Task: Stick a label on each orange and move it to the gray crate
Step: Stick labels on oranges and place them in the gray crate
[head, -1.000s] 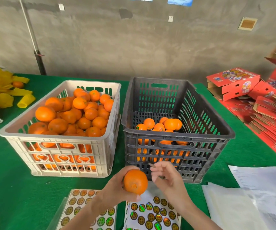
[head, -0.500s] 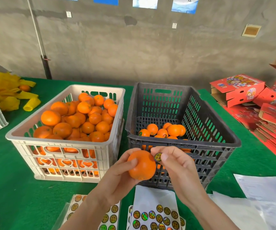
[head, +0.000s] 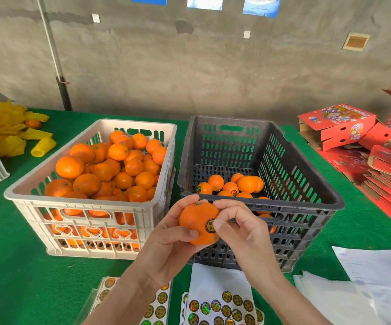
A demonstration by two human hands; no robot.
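Head-worn, forward-down, close above left hand (head: 166,246), right hand (head: 245,234).

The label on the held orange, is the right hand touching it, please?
Touching. The head view shows the right hand pressing its thumb onto the label on the orange.

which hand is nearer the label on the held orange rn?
Right. The right hand has its thumb on the label, on the right side of the orange. The left hand grips the orange from the left and below, and its thumb stops short of the label.
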